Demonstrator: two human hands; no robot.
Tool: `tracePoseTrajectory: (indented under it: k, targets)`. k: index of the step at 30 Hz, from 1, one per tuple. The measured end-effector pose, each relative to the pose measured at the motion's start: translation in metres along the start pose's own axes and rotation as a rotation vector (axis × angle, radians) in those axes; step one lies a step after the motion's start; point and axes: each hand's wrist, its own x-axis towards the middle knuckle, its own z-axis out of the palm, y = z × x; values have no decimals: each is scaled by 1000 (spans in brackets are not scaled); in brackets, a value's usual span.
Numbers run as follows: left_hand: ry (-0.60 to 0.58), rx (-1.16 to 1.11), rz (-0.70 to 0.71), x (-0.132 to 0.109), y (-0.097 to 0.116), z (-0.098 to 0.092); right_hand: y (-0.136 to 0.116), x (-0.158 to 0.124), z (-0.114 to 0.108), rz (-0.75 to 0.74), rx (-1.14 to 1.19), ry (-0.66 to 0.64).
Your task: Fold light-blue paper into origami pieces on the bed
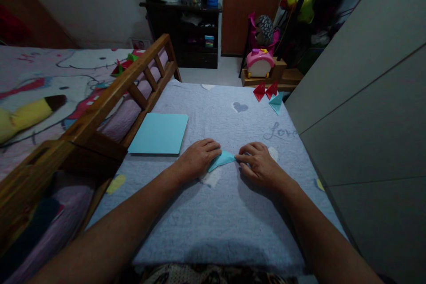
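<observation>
A small folded piece of light-blue paper [222,159] lies between my hands on the cloth-covered table. My left hand [199,156] is closed over its left end, with the fingers pressed together and hiding part of the paper. At the paper's pointed right end, my right hand [258,164] pinches the tip between thumb and fingers. A stack of light-blue square paper [159,134] lies beyond my left forearm. Near the far right corner sit two red folded paper pieces [265,92] and a light-blue folded one [276,103].
Along the left runs a wooden bed rail [109,97], with a patterned bed [40,71] behind it bearing more folded paper [123,66]. A pale cabinet [366,97] borders the table's right side. Past the far edge stand a dark shelf unit [186,35] and a pink toy case [260,64].
</observation>
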Motion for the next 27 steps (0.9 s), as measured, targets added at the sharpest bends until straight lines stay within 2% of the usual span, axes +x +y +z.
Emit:
tracePoseTrajectory:
  k: [5,8,10,14,18,20,23,27]
  targets:
    - [22,-47,-18,-2,-3,1,2,0,1,9,5,40]
    - [70,-138,-51,-4,-4,0,-10,6,8,45,27,139]
    - [114,-183,-101,-6,-4,-3,-20,12,16,4,76,164]
    - [201,-271,-281,-7,-1,-11,-32,24,36,-40,112,157]
    - [261,-520,-537,-6,1,-13,-31,28,45,-22,49,151]
    - [252,-678,-628,-5,1,-11,-30,27,45,-20,33,151]
    - [177,-862,-665,-4,3,-11,-31,26,44,-14,17,163]
    - [89,-902,-656,-3,8,-13,-32,24,42,-19,19,144]
